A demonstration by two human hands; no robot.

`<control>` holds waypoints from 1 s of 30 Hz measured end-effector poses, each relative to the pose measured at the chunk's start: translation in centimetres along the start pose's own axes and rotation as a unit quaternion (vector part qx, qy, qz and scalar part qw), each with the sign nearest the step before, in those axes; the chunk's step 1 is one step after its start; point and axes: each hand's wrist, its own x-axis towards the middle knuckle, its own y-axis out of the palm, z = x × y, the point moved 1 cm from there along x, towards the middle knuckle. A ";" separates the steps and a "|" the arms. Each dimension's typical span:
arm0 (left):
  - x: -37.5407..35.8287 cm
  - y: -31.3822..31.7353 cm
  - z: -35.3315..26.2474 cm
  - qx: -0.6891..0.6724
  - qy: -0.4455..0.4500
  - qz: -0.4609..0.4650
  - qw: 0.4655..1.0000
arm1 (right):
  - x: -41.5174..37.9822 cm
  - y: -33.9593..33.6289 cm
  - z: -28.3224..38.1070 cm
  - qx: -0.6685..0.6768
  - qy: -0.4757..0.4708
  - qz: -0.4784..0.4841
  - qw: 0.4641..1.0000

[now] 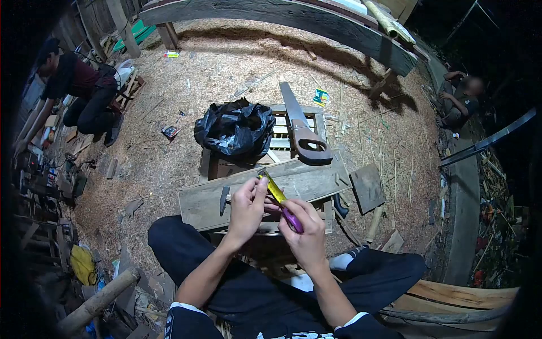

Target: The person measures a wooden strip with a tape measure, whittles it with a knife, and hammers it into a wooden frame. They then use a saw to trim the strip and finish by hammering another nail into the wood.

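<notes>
Two legs in dark trousers (384, 277) lie folded nearest us, and over them our hands work together on a tape measure (293, 219). Our right hand (307, 229) has its fingers closed round the purple case; our left hand (246, 207) pinches the yellow blade (275, 190) near its free end. Only a short stretch of blade shows between them. To handle it well, we should grip the case firmly enough to check any snap-back, hold the blade straight and untwisted, and leave its face turned up where we can read it. Fingertips are best placed off the thin edges.

Just beyond and beneath, a wide plank (305, 181) lies aslant across the low slatted worktop (320, 125), with a dark metal piece (224, 200) beside our left hand; whether that joins the black handle (340, 206) at the right we cannot tell. A squarish wooden panel (368, 188) lies near the plank's right end. Farther on are a crumpled black bag (234, 133) and a handsaw (301, 127), its grip reaching the plank's far edge. Across the shavings-strewn floor (152, 150), one person (90, 96) crouches at left, another (460, 101) sits at right, and a heavy timber beam (339, 22) spans the far side.
</notes>
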 end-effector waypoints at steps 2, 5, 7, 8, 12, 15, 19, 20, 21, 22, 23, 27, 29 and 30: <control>-0.1 0.0 0.2 -0.004 0.004 0.002 1.000 | 0.0 -0.3 0.3 0.016 0.020 0.020 0.999; -0.3 0.2 -0.2 -0.005 0.005 0.010 1.000 | -0.3 -0.5 0.2 0.034 0.038 0.035 0.998; -0.5 0.4 0.1 -0.001 -0.001 0.017 1.000 | -0.5 -0.7 0.3 0.029 0.056 0.031 0.998; -0.5 0.4 0.7 -0.003 0.000 0.023 1.000 | -0.5 -0.8 0.1 0.027 0.056 0.030 0.998; -1.2 1.0 0.4 0.019 0.019 0.041 0.999 | -0.6 -0.9 0.1 0.016 0.039 -0.001 0.999; -2.0 1.9 0.2 -0.015 0.023 0.036 0.999 | -0.8 -0.9 0.2 0.015 0.040 -0.011 0.999; -2.5 2.0 -0.1 -0.040 -0.012 0.026 0.999 | -0.9 -0.7 0.6 0.010 0.038 -0.018 0.999; -2.4 1.9 0.0 -0.049 -0.013 0.025 0.998 | -0.9 -0.7 0.6 0.011 0.036 -0.017 0.999; -2.4 1.8 0.1 -0.058 -0.015 0.025 0.998 | -0.9 -0.6 0.5 0.016 0.034 -0.020 0.999; -2.5 1.8 0.2 -0.058 -0.016 0.023 0.998 | -1.0 -0.5 0.5 0.020 0.033 -0.023 0.999; -2.6 1.8 0.3 -0.058 -0.017 0.016 0.998 | -1.1 -0.4 0.5 0.021 0.034 -0.021 0.999; -2.6 1.4 0.5 -0.066 -0.031 0.012 0.997 | -1.1 -0.1 0.4 0.024 0.029 -0.010 0.999; -2.7 1.5 0.4 -0.085 -0.046 0.005 0.995 | -1.1 0.1 0.4 0.026 0.029 -0.003 0.999; -2.8 1.5 0.4 -0.103 -0.060 -0.001 0.993 | -1.2 0.1 0.3 0.023 0.026 -0.004 0.999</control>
